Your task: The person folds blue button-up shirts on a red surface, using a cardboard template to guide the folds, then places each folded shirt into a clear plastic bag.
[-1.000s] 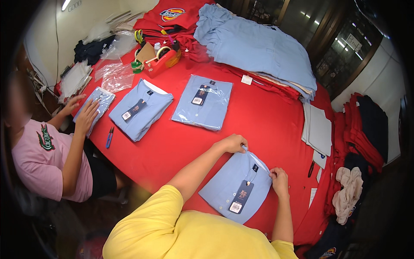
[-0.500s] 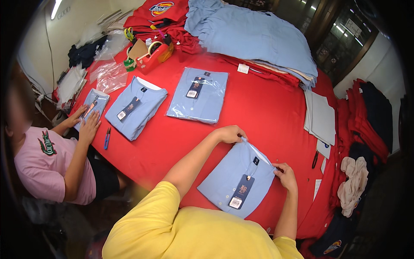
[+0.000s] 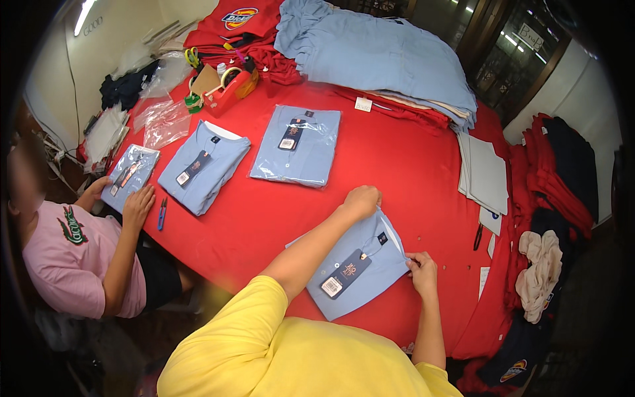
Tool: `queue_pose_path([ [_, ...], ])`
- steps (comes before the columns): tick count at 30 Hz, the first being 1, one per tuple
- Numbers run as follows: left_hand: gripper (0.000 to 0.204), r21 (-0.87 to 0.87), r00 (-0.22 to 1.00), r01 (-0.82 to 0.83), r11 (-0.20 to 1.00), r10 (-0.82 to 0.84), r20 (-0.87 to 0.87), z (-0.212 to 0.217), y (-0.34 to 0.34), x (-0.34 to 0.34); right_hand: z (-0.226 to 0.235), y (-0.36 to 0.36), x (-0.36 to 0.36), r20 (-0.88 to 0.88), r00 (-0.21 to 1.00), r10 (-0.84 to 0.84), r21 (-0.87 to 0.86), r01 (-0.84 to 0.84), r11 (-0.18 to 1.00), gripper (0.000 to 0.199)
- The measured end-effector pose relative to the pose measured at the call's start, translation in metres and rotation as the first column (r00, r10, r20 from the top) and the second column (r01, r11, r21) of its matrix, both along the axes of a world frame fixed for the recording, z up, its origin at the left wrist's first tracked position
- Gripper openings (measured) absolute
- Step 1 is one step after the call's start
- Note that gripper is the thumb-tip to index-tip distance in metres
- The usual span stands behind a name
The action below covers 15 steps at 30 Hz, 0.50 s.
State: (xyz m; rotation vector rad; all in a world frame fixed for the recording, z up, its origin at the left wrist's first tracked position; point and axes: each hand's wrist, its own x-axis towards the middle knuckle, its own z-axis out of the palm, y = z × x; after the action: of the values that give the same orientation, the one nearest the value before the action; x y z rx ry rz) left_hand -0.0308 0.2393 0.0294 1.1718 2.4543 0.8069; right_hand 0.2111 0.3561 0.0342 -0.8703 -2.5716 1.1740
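Note:
A folded light blue shirt lies on the red-covered table right in front of me, collar end pointing away. A navy hang tag with a white label rests on its front, tied near the neck. At the far collar-side corner, my left hand is closed on the shirt's edge, its fingertips mostly hidden behind the hand. My left forearm crosses over the shirt's left part. The right shoulder edge is pinched between the thumb and fingers of my right hand. Something white shows inside the neck opening.
Beyond lie a bagged blue shirt and a folded one. At left, a co-worker's hands touch another bagged shirt, near blue thread snips. Behind are a tape dispenser and a blue garment pile. Grey sheets lie right.
The shirt has shifted left and slightly away from me, turning a little. My hands are closer together, still on its edges. The co-worker's hands have moved on the bagged shirt.

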Motion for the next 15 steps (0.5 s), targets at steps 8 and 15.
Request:
queue_pose_path([
  [8, 0.019, 0.215, 0.984, -0.117, 0.97, 0.142, -0.105, -0.024, 0.001, 0.01, -0.012, -0.01, 0.005, -0.092, 0.995, 0.042, 0.183, -0.024, 0.983, 0.016],
  [15, 0.023, 0.124, 0.975, -0.186, 0.975, 0.167, 0.149, -0.014, 0.002, -0.001, -0.021, 0.012, 0.004, 0.007, 0.996, 0.091, 0.096, -0.091, 0.991, 0.019],
])
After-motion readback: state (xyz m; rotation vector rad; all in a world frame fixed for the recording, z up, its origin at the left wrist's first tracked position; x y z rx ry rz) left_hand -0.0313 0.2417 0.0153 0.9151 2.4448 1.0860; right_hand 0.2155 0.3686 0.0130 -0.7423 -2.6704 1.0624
